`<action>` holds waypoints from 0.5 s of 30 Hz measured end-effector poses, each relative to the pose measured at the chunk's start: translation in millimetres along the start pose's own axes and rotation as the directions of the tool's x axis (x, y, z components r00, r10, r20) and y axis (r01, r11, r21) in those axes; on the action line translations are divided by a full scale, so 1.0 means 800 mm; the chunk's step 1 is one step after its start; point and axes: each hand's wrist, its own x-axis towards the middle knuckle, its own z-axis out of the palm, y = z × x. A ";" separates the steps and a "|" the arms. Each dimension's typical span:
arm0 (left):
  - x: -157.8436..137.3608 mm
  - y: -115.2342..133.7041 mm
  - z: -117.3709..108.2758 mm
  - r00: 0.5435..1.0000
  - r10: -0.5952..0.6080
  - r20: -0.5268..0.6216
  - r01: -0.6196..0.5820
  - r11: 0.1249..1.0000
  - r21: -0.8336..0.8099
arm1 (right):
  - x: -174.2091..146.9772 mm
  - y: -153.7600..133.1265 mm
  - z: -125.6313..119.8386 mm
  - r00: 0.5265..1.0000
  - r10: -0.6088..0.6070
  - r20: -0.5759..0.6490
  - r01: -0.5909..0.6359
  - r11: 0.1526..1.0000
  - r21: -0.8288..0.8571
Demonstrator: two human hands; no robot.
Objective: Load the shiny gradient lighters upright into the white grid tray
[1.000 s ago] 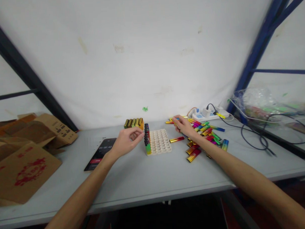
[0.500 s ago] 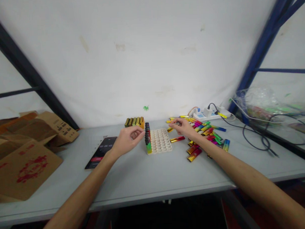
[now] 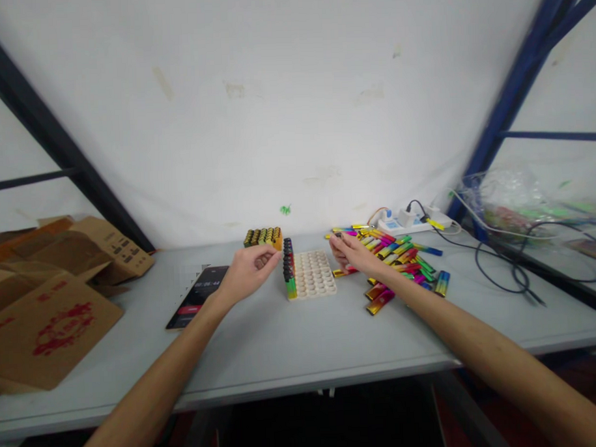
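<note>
A white tray with round holes [image 3: 315, 275] lies on the table. Along its left edge stands a row of shiny lighters [image 3: 290, 272] with dark tops. Just left of that row, my left hand [image 3: 251, 271] is closed, thumb and fingers bent together; whether anything is pinched in it cannot be made out. On the tray's right side my right hand [image 3: 350, 253] is closed around a lighter [image 3: 338, 235], whose dark end shows above the fingers. Beside it, many loose metallic-coloured lighters [image 3: 401, 249] lie in a heap, partly hidden by my right forearm.
Behind the left hand stands a yellow box of lighters [image 3: 264, 238]. A phone [image 3: 197, 297] showing a timer lies at left, with flattened cardboard boxes [image 3: 57, 323] farther out. A power strip [image 3: 410, 223], a black cable [image 3: 517, 268] and clear plastic wrap [image 3: 507, 196] are at right.
My right hand has turned and closed on a lighter; the yellow one near its fingertips no longer shows on the table. The left hand stays nearly still.
</note>
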 end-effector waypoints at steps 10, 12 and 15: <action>0.001 -0.002 0.001 1.000 0.008 0.002 -0.008 0.999 0.033 | -0.003 -0.003 0.007 0.956 -0.045 -0.290 -0.012 0.981 -0.194; 0.001 -0.002 0.002 1.000 0.009 0.004 -0.009 1.000 0.026 | -0.004 -0.002 0.007 0.953 -0.066 -0.295 -0.005 0.972 -0.235; 0.001 -0.001 0.002 1.000 0.005 0.007 -0.005 1.000 0.026 | -0.006 -0.004 0.009 0.955 -0.083 -0.286 0.007 0.967 -0.255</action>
